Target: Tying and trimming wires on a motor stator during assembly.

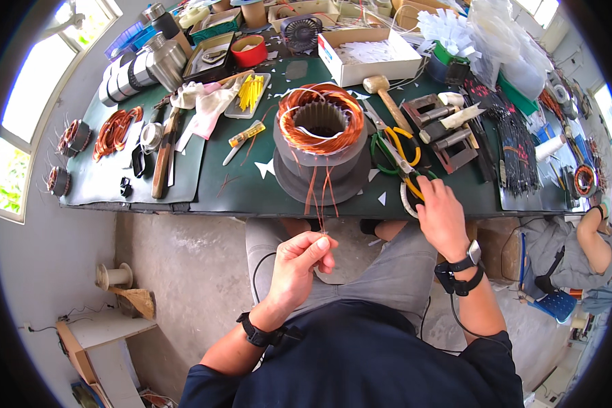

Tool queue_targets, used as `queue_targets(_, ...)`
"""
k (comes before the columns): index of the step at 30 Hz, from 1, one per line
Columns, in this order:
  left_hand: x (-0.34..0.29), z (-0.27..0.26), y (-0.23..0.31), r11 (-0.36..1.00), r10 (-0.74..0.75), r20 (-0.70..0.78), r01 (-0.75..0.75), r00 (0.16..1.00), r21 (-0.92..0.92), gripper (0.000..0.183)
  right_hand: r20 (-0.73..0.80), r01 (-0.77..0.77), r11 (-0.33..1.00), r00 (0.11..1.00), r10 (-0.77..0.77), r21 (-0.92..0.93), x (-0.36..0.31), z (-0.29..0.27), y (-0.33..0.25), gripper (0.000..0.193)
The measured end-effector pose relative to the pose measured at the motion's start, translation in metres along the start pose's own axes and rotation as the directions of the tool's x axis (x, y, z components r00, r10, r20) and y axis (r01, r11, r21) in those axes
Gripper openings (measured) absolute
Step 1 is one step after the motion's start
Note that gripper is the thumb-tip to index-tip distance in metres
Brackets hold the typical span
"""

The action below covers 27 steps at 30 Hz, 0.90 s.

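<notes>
A stator [319, 146] with a thick ring of copper winding [353, 129] stands upright on a dark round base near the table's front edge. Several thin copper wires [328, 190] hang from its front. Below the table edge, my left hand [306, 262] pinches their lower ends between thumb and fingers. My right hand [443, 216] is at the table edge to the right, fingers curled at a yellow-handled tool [412, 186], whose lower part they hide. Green-handled scissors [381, 155] and another yellow handle [415, 146] lie just beyond, beside a white ring [406, 202].
A wooden-handled mallet [387, 98], metal clamp-like blocks [449, 129] and black sleeving bundles [517, 149] lie to the right. Leftward are a yellow knife [246, 134], gloves [214, 105] and copper coils [117, 132]. A white box [368, 58] stands behind. Another person [571, 245] sits at far right.
</notes>
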<state>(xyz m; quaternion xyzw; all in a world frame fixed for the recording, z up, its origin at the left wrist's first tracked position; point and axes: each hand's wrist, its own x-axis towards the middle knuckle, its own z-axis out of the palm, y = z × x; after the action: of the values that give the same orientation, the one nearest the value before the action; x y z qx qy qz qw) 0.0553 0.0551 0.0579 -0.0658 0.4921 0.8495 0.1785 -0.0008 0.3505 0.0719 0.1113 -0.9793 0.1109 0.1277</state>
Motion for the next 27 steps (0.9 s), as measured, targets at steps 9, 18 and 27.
queue_targets(9, -0.004, 0.003, 0.006, 0.999, -0.039, 0.002, 0.039, 0.999, 0.027, 0.024, 0.206, -0.028, 1.0, 0.978, 0.026, 0.01, 0.007, -0.008, 0.016, 0.063)
queue_targets(18, -0.007, -0.002, 0.013, 0.991, -0.104, -0.004, 0.104, 0.995, 0.082, 0.021, 0.599, -0.203, 0.763, 0.749, -0.283, 0.614, 0.0, -0.045, -0.022, 0.048)
queue_targets(27, -0.011, -0.005, 0.011, 0.988, -0.147, 0.025, 0.146, 0.989, 0.06, 0.02, 0.565, 0.017, 0.761, 0.659, -0.496, 0.649, 0.024, -0.036, -0.046, 0.058)
